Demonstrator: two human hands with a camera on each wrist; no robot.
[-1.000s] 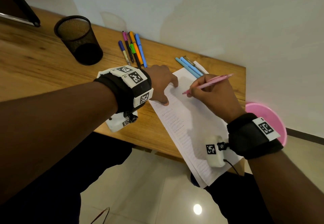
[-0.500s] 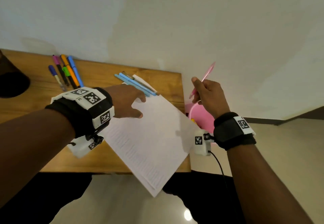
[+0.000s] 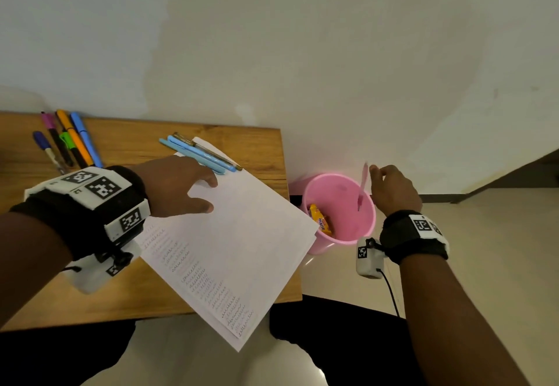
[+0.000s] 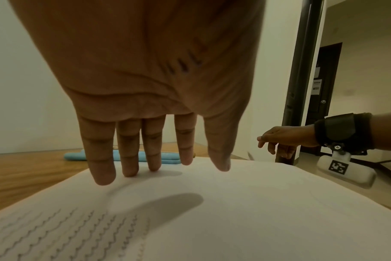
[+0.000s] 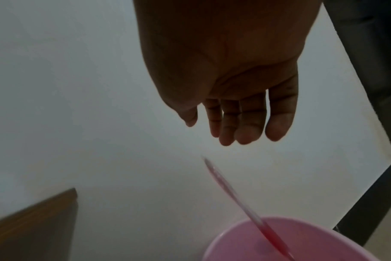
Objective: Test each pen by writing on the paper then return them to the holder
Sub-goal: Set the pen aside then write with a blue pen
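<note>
My left hand (image 3: 199, 192) lies flat on the white paper (image 3: 242, 234), fingers straight (image 4: 154, 159), pinning it to the wooden desk (image 3: 127, 143). The sheet (image 4: 234, 211) carries rows of wavy test lines and overhangs the desk's corner. Off the desk's right edge, my right hand (image 3: 381, 177) hangs open over a pink bucket (image 3: 320, 246). A blurred pink pen (image 3: 363, 186) is loose below the fingers, its lower end inside the bucket. In the right wrist view the pen (image 5: 246, 208) is clear of my spread hand (image 5: 212, 130). The black mesh holder is out of view.
Light blue pens and a dark pen (image 3: 196, 155) lie at the paper's far edge. Several coloured markers (image 3: 69, 143) lie at the desk's back left. An orange wrapper (image 3: 320, 220) sits inside the bucket. A white wall runs behind the desk.
My right hand carried the pink pen off the paper, right past the desk edge, and let go of it over the pink bucket. The view swung right; the left hand stayed on the paper.
</note>
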